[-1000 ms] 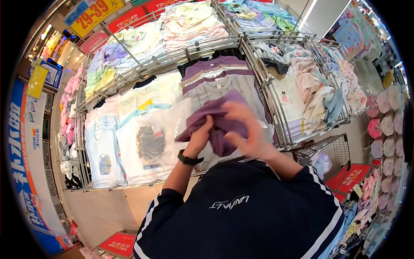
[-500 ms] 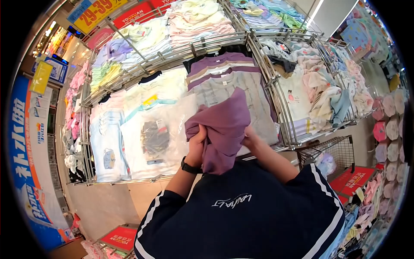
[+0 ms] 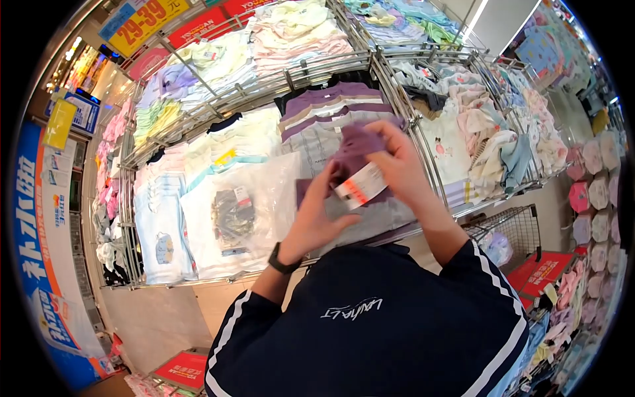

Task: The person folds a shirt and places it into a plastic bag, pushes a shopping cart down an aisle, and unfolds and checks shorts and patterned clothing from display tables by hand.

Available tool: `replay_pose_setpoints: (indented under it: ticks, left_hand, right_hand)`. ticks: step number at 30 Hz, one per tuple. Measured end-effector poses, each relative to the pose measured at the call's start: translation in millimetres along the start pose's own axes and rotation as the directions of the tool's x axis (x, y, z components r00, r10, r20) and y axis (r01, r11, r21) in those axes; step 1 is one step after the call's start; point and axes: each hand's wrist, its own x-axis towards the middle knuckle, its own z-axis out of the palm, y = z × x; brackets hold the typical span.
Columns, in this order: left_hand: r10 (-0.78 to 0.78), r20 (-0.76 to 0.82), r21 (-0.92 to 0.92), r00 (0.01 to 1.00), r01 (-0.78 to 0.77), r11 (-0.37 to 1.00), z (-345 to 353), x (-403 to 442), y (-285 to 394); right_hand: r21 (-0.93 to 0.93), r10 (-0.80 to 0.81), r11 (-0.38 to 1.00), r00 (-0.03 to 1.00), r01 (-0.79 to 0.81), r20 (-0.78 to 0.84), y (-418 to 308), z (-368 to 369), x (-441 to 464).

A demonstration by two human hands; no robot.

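A purple garment point(image 3: 360, 144) is bunched up above a grey shirt point(image 3: 314, 151) on the rack. My right hand point(image 3: 399, 162) grips it, with a white and orange tag point(image 3: 361, 187) showing just below the fingers. At the garment's left side is my left hand point(image 3: 319, 221), its thumb spread apart and its fingertips against the dark cloth. Whether those fingertips pinch any cloth is unclear. Further left lies a clear plastic bag point(image 3: 271, 192) with a dark folded item point(image 3: 233, 215) inside, on top of white shirts.
Metal rails point(image 3: 423, 169) divide the rack into bins. Light blue clothes point(image 3: 162, 228) lie at the left, jumbled baby clothes point(image 3: 486, 132) at the right. A wire cart point(image 3: 512, 228) stands at the lower right. Behind the bins hangs a yellow price sign point(image 3: 142, 26).
The purple garment has gone from hanging low and spread out to bunched higher up. My right hand has moved up onto it, and the tag has come into view.
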Motion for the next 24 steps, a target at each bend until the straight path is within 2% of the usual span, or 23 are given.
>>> replay_pose_setpoints:
  ticks: [1, 2, 3, 4, 5, 8, 9, 10, 12, 13, 15, 16, 17, 19, 20, 22, 23, 24]
  left_hand:
    - [0.032, -0.044, -0.064, 0.999, -0.035, 0.997, 5, 3, 1]
    - [0.065, -0.087, -0.125, 0.994, -0.075, 0.989, 11, 6, 1]
    - [0.031, -0.055, -0.254, 0.998, -0.044, 0.966, 15, 6, -10]
    - [0.007, -0.016, -0.379, 1.000, -0.013, 0.925, 18, 8, -19]
    - [-0.067, 0.001, -0.493, 0.998, 0.059, 0.868, 15, 4, -25]
    - [-0.105, -0.087, -0.638, 0.991, 0.025, 0.770, 7, 2, -23]
    - [-0.142, -0.105, -0.675, 0.984, 0.034, 0.737, 8, -3, -39]
    - [-0.125, -0.108, -0.591, 0.986, 0.038, 0.806, -1, -3, -36]
    - [-0.117, -0.063, -0.464, 0.991, 0.075, 0.883, -12, -3, -28]
    - [-0.243, 0.014, -0.805, 0.970, 0.155, 0.573, -13, -1, -28]
    - [-0.279, 0.076, -0.907, 0.957, 0.182, 0.379, -13, 0, -32]
    - [-0.292, 0.109, -0.942, 0.950, 0.193, 0.275, -13, -1, -35]
    - [-0.341, 0.120, -0.945, 0.932, 0.212, 0.248, -12, -8, -47]
    - [-0.341, 0.152, -0.901, 0.927, 0.272, 0.338, -10, -12, -49]
    - [-0.343, 0.170, -0.873, 0.924, 0.302, 0.382, -10, -13, -49]
    - [-0.206, 0.178, -0.866, 0.962, 0.253, 0.432, -14, -6, -27]
    - [-0.137, 0.183, -0.863, 0.974, 0.226, 0.453, -17, -3, -15]
    - [-0.138, 0.147, -0.856, 0.979, 0.196, 0.479, -21, -3, -8]
  right_hand:
    - [0.041, -0.012, 0.999, 1.000, 0.012, 0.014, 4, 20, -3]
    - [0.021, 0.058, 0.998, 0.993, -0.061, 0.107, 3, 28, -10]
    - [0.069, 0.072, 0.994, 0.972, -0.090, 0.222, -2, 36, -16]
    - [-0.101, 0.038, 0.995, 0.953, -0.008, 0.302, -8, 36, -20]
    - [-0.070, 0.016, 0.998, 0.949, 0.007, 0.315, -15, 39, -23]
    - [0.097, -0.048, 0.995, 0.952, 0.019, 0.303, -11, 25, -27]
    - [0.111, -0.072, 0.993, 0.966, 0.045, 0.250, -3, 17, -27]
    - [0.176, -0.024, 0.984, 0.978, -0.013, 0.206, 7, 7, -27]
    - [0.076, 0.010, 0.997, 0.997, -0.016, 0.079, 22, -5, -28]
    - [0.040, 0.023, 0.999, 0.998, -0.026, 0.061, 28, -5, -29]
    - [-0.033, 0.047, 0.998, 0.999, -0.046, 0.020, 34, -2, -34]
    - [-0.101, 0.093, 0.991, 0.994, -0.088, 0.049, 35, -3, -34]
    - [-0.170, 0.141, 0.977, 0.987, -0.126, 0.076, 35, -3, -34]
    - [-0.264, 0.179, 0.952, 0.981, -0.153, 0.076, 40, 0, -36]
    - [-0.328, 0.203, 0.933, 0.970, -0.150, 0.133, 51, -4, -35]
    - [-0.451, 0.258, 0.883, 0.936, -0.128, 0.240, 68, -11, -26]
    - [-0.488, 0.211, 0.872, 0.932, -0.044, 0.294, 68, -9, -26]
    - [-0.477, 0.237, 0.871, 0.952, -0.121, 0.191, 61, -6, -26]
